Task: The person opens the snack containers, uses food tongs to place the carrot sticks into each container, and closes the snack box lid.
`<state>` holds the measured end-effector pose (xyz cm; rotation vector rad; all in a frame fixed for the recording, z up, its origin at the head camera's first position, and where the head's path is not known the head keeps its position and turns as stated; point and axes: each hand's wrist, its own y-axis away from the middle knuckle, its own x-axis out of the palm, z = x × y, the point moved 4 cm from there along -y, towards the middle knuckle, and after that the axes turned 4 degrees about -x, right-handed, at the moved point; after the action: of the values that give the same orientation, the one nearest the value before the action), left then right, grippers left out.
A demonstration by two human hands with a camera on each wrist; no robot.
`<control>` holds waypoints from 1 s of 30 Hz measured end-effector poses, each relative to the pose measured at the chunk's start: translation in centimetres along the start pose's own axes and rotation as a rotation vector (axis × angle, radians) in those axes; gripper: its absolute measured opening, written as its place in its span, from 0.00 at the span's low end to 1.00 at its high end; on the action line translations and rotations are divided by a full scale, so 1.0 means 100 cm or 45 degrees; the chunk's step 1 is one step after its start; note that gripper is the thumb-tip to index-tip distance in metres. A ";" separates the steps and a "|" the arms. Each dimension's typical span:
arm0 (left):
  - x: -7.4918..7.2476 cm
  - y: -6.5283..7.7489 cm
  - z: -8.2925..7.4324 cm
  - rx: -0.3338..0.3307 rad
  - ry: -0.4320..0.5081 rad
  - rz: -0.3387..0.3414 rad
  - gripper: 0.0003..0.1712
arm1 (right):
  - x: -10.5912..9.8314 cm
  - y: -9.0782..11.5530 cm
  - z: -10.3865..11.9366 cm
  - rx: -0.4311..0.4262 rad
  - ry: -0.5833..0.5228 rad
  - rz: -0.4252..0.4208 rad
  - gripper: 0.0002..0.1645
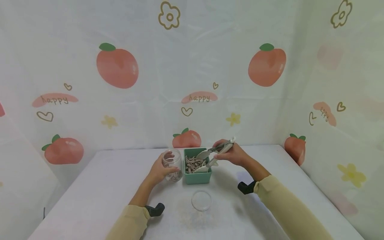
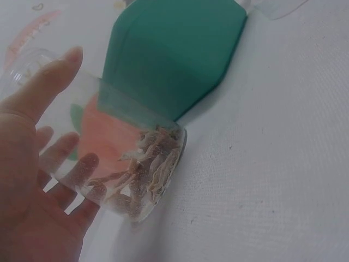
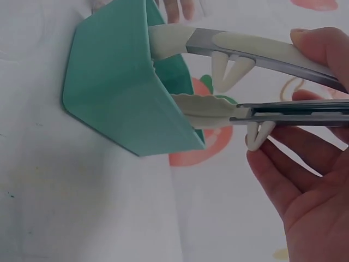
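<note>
A clear plastic jar (image 1: 176, 159) stands at the left of a green box (image 1: 198, 179), with my left hand (image 1: 160, 170) gripping its side. Brownish-grey dried strips (image 2: 147, 169) lie in the bottom of the jar, and more dried strips (image 1: 192, 164) fill the box. My right hand (image 1: 232, 154) holds white and metal tongs (image 1: 220, 154) by their handles. Spread apart, the tongs' white tips (image 1: 203, 155) reach down inside the box among the strips. In the right wrist view, the box wall (image 3: 114, 82) hides the tips' ends.
A round clear lid (image 1: 201, 200) lies flat on the white table (image 1: 120, 186) in front of the box. Behind the table's far edge hangs a white curtain (image 1: 144, 116) printed with fruit. Each wrist wears a black strap mount (image 1: 156, 210).
</note>
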<state>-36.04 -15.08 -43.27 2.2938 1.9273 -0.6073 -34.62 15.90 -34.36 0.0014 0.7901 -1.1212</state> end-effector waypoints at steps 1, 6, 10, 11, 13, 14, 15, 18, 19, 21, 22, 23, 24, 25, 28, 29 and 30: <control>0.000 0.000 0.000 0.003 -0.009 -0.004 0.46 | 0.001 0.000 -0.001 -0.015 0.022 0.003 0.24; -0.001 -0.001 -0.002 0.018 -0.016 -0.020 0.46 | 0.005 -0.004 0.001 -0.087 0.143 -0.034 0.22; -0.001 0.002 -0.012 0.013 0.007 0.010 0.46 | 0.009 -0.004 0.002 -0.099 0.201 -0.101 0.19; -0.001 0.004 -0.016 0.009 0.007 0.016 0.45 | 0.010 -0.004 0.002 -0.100 0.206 -0.116 0.19; -0.001 0.009 -0.026 0.000 0.007 0.025 0.44 | 0.011 -0.003 0.002 -0.102 0.219 -0.131 0.17; -0.001 0.011 -0.031 -0.005 0.000 0.028 0.44 | 0.012 -0.002 0.002 -0.107 0.221 -0.136 0.17; -0.002 0.014 -0.035 -0.007 -0.009 0.029 0.44 | 0.012 -0.002 0.002 -0.110 0.219 -0.137 0.16; -0.002 0.018 -0.041 -0.011 -0.015 0.031 0.44 | 0.013 -0.001 0.005 -0.120 0.232 -0.133 0.15; -0.002 0.019 -0.042 -0.007 -0.019 0.034 0.44 | 0.013 -0.001 0.005 -0.125 0.235 -0.131 0.15; -0.001 0.019 -0.042 0.005 -0.015 0.038 0.44 | 0.014 -0.001 0.007 -0.127 0.246 -0.130 0.14; -0.001 0.019 -0.041 0.007 -0.007 0.042 0.45 | 0.014 -0.001 0.007 -0.127 0.247 -0.130 0.14; 0.000 0.019 -0.041 0.010 -0.006 0.046 0.45 | 0.014 -0.001 0.007 -0.122 0.240 -0.130 0.13; 0.000 0.020 -0.041 0.012 -0.007 0.048 0.45 | 0.014 0.000 0.007 -0.115 0.233 -0.132 0.13; 0.000 0.020 -0.040 0.011 -0.005 0.048 0.45 | 0.014 0.000 0.007 -0.108 0.225 -0.134 0.13; 0.000 0.019 -0.040 0.006 -0.004 0.043 0.44 | 0.014 0.001 0.007 -0.101 0.205 -0.153 0.13; 0.000 0.019 -0.040 0.007 -0.008 0.039 0.44 | 0.014 0.001 0.007 -0.101 0.196 -0.160 0.13; 0.000 0.019 -0.040 0.006 -0.007 0.036 0.43 | 0.014 0.002 0.007 -0.104 0.188 -0.170 0.13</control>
<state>-33.27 -14.18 -39.97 2.3159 1.8894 -0.6156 -33.83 14.58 -34.72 -0.0380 0.9790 -1.2244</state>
